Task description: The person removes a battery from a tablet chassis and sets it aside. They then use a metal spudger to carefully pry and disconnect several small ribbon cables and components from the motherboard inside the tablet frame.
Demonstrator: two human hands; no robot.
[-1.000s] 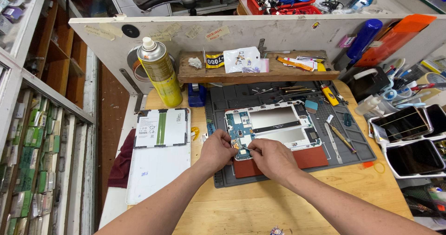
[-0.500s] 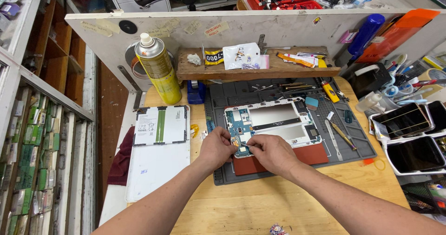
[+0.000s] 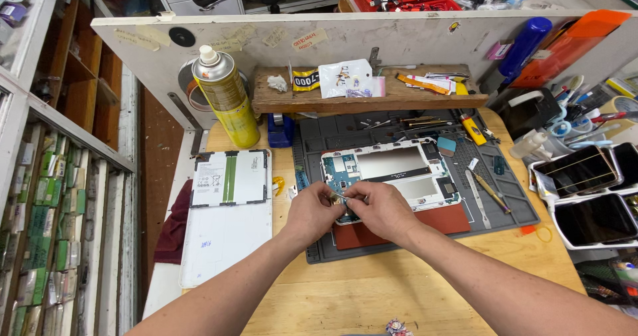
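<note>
We see an opened tablet (image 3: 392, 176), blue circuit board and silver shield exposed, lying on a grey work mat (image 3: 412, 196) mid-tabletop. Our left hand (image 3: 312, 211) and right hand (image 3: 382, 210) pinch closed over its lower-left corner; what they grip is hidden. At 12 o'clock, a wooden shelf (image 3: 365, 100) holds packets.

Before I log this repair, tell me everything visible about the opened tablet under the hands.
The opened tablet lies flat, back off, on a red pad over the grey work mat. White frame, silvery metal plates inside, blue circuit board at its left. The left hand and right hand meet at its lower left edge.
</note>
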